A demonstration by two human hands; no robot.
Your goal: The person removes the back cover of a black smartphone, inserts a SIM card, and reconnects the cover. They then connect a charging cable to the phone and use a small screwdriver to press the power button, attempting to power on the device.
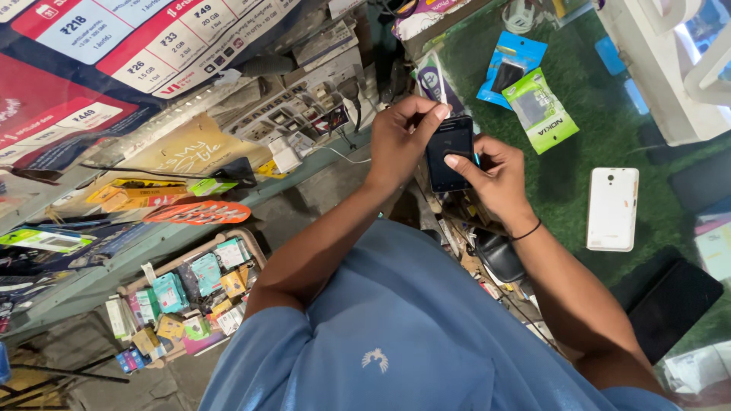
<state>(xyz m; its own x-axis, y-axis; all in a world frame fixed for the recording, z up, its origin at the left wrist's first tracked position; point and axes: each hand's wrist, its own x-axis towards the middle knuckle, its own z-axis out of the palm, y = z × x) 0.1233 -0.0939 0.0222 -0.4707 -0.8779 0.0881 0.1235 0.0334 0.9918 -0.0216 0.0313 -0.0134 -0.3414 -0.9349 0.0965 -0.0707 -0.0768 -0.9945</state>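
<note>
Both my hands hold a small black phone [449,152] over the edge of a glass counter. My left hand [401,137] grips its left side, with the thumb across the top edge. From the right, my right hand [496,176] holds it and presses its thumb on the dark face. A thin black band circles my right wrist. A blue shirt fills the bottom of the view.
On the green mat [579,152] under the glass lie a white phone [613,209], a green packet [541,110] and a blue packet [510,65]. A dark phone [674,304] lies at the right. A tray of small boxes [190,297] sits lower left, below cluttered shelves.
</note>
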